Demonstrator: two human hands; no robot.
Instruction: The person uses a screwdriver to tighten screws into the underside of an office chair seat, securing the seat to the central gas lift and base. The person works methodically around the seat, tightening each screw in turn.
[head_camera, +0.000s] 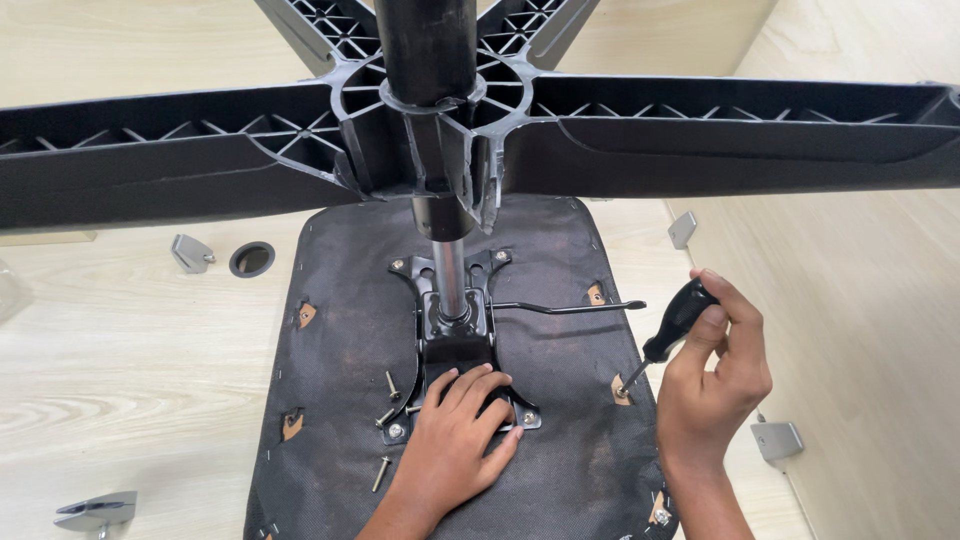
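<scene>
Right hand (712, 375): fingers wrapped around black-handled screwdriver (668, 335), tip down at seat edge.
Left hand (458, 430): fingers spread flat, pressing black metal mounting plate (455, 345).

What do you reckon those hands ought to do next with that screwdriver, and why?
Probably seat the tip squarely. The right hand holds the screwdriver with its tip at a hole in the fabric by the seat underside's right edge. The left hand presses flat on the black metal plate, steadying it. Loose screws lie left of the plate.
</scene>
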